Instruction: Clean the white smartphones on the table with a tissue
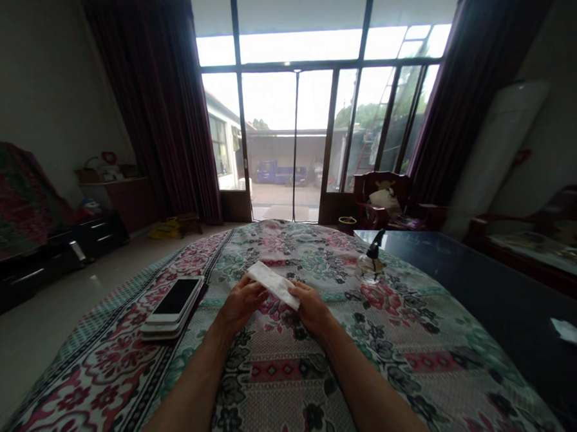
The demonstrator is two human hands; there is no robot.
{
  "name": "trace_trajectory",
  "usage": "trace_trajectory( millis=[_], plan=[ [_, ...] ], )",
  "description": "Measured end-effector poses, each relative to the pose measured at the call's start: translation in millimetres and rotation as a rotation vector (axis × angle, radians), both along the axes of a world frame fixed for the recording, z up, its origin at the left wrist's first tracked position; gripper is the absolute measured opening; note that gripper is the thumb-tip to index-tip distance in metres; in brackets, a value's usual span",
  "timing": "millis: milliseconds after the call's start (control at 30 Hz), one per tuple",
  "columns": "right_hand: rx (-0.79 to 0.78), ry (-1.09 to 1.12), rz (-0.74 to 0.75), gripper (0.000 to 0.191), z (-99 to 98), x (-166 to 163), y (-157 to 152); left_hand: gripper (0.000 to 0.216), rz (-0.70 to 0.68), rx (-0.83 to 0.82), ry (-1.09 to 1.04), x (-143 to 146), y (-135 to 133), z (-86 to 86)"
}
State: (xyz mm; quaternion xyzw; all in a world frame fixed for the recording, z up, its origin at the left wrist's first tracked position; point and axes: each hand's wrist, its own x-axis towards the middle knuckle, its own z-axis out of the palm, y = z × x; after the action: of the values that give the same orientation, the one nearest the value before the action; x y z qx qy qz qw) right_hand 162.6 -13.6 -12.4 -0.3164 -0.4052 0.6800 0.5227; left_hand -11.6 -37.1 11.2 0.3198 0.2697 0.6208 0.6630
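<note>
A folded white tissue (273, 284) is held above the patterned tablecloth (289, 409), slanting down toward the right. My left hand (243, 302) grips its left end, with the fingers curled behind and under it. At the other end, my right hand (310, 305) pinches the tissue with the thumb on top. Left of my hands lies a stack of white phones or tablets (173, 307), the uppermost with a dark screen. A clear spray bottle (370, 267) with a black trigger head stands on the cloth to the right.
A dark table (461, 284) adjoins on the right, with a crumpled white tissue (574, 334) on it. Beyond the cloth stand a carved wooden chair (383, 195) and glass doors (272, 146) between dark curtains (162, 113).
</note>
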Motion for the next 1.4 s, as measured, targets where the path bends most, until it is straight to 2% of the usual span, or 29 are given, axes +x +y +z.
trace_trajectory(
  millis=[133,200,333,467,533,567,633,733,800,900,1000,1067,1200,1400],
  plan=[
    [0.021,-0.126,0.137,0.031,-1.2,-3,-4,0.022,0.093,-0.025,0.076,2,5,-6.5],
    [0.089,-0.258,0.139,0.033,2.5,-3,-6,0.027,0.125,-0.015,0.099,2,7,-8.6],
    [0.382,-0.536,-0.030,0.036,23.2,-2,-14,0.034,0.240,-0.047,0.169,4,12,-11.1],
    [0.704,-0.750,-0.056,0.034,39.9,-9,-25,0.038,0.328,-0.071,0.219,6,15,-12.6],
    [0.776,-0.820,-0.086,0.025,39.5,-13,-27,0.039,0.322,-0.070,0.205,7,16,-11.8],
    [0.757,-0.825,-0.107,0.019,37.3,-15,-27,0.039,0.304,-0.063,0.192,7,15,-11.1],
    [0.607,-0.757,-0.149,0.014,30.9,-16,-24,0.039,0.241,-0.030,0.176,7,14,-9.2],
    [0.323,-0.547,-0.149,0.018,22.2,-15,-18,0.043,0.125,0.034,0.163,9,11,-7.5],
    [0.236,-0.428,-0.107,0.022,19.1,-15,-16,0.041,0.079,0.052,0.144,10,10,-7.5],
    [0.153,-0.327,-0.080,0.025,16.2,-14,-11,0.026,0.118,-0.001,0.097,9,10,-7.7],
    [0.060,-0.262,-0.219,0.026,12.0,-8,-2,0.014,0.181,-0.091,0.040,4,12,-6.5],
    [0.041,-0.244,-0.307,0.028,8.3,-2,4,0.011,0.204,-0.124,0.027,1,12,-5.7],
    [0.041,-0.238,-0.351,0.033,2.8,5,10,0.008,0.220,-0.136,0.055,-1,11,-5.0],
    [0.115,-0.272,-0.254,0.052,7.3,6,6,0.008,0.206,-0.198,0.070,-3,10,-4.6]
  ],
)
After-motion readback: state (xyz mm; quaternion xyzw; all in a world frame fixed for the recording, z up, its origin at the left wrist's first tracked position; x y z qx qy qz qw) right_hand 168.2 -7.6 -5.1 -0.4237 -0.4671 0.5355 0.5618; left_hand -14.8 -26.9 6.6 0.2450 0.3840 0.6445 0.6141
